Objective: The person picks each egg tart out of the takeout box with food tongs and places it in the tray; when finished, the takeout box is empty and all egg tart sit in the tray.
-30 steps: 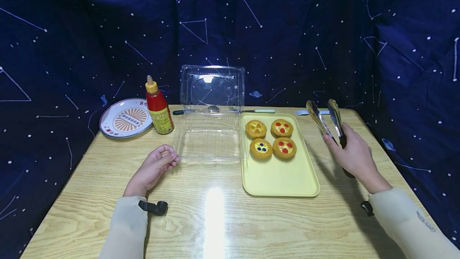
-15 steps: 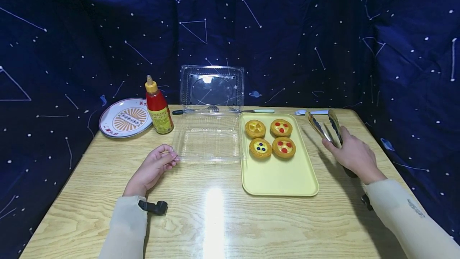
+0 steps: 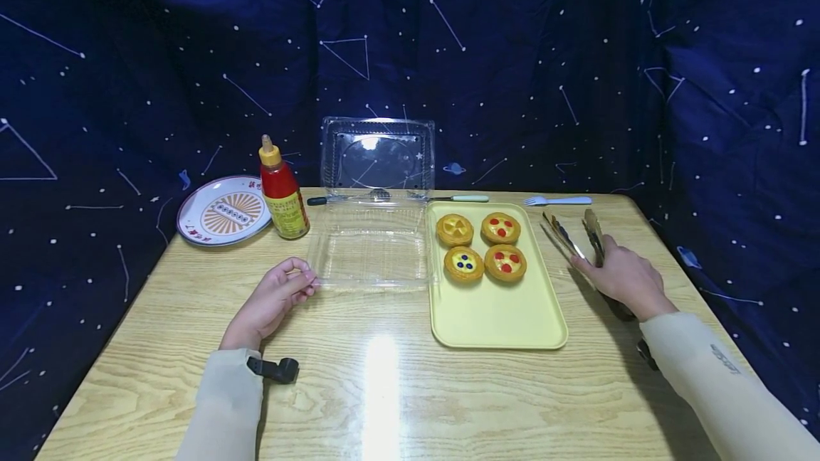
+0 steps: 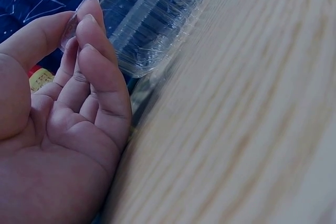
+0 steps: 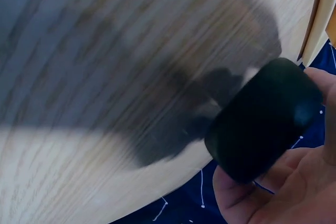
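My left hand [image 3: 269,301] pinches the near left corner of a clear plastic clamshell container [image 3: 371,283], its lid [image 3: 378,155] raised at the back. In the left wrist view, thumb and fingertips meet on the container's edge [image 4: 131,61]. To the right of the yellow tray [image 3: 500,315], my right hand [image 3: 631,279] grips metal tongs [image 3: 594,230] low over the table, arms spread and nothing between them. The right wrist view shows the tongs' dark handle end [image 5: 262,121] between thumb and fingers. Several tarts, one topped with blue dots [image 3: 464,264], sit on the tray's far half.
Behind the tongs lies a pale blue fork [image 3: 559,200]. A pale-handled utensil [image 3: 470,198] and a dark-handled one [image 3: 317,200] lie at the back edge, partly behind the container. A red sauce bottle [image 3: 282,187] stands before a white patterned plate [image 3: 208,215] at the left.
My right hand has lowered the tongs toward the table and shifted slightly left, so the whole fork now shows behind them. My left hand stays on the container.
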`<state>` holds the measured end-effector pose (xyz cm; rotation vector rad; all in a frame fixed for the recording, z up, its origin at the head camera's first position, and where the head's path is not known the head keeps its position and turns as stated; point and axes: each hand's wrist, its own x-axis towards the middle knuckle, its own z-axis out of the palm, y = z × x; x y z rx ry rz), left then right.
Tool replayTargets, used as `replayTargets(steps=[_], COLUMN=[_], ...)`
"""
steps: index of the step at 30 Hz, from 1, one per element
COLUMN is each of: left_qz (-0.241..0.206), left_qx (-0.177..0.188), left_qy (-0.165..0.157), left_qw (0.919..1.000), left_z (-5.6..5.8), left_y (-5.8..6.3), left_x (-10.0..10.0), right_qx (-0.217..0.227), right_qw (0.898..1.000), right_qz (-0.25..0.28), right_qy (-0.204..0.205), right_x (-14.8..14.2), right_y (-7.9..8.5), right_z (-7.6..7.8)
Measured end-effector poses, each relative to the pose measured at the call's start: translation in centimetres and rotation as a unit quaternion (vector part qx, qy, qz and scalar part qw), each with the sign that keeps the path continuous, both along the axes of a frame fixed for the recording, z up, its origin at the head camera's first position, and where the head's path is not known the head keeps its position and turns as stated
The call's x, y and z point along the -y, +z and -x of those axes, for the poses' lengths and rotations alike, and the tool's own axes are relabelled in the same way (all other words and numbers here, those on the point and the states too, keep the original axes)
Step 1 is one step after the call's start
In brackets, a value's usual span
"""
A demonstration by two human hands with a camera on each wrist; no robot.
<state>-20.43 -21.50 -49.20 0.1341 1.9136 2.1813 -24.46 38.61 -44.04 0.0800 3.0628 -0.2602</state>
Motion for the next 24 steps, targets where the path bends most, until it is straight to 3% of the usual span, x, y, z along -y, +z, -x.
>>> replayTargets(steps=[12,19,24], left_qz=[0.033,0.063,0.098], left_qx=[0.018,0.023,0.028], left_qy=[0.015,0.006,0.004], left_qw=[0.9992,0.9977,0.9948], left_z=[-0.1,-0.4,-0.7], left_y=[0.5,1.1,1.7], left_x=[-0.2,-0.2,-0.3], right_qx=[0.044,0.068,0.048], right_qw=[0.999,0.997,0.999], right_qz=[0.012,0.023,0.026], right_qy=[0.001,0.006,-0.002], right_x=[-0.2,-0.2,-0.1], right_y=[-0.3,0.1,0.5], right_z=[0.0,-0.1,-0.5])
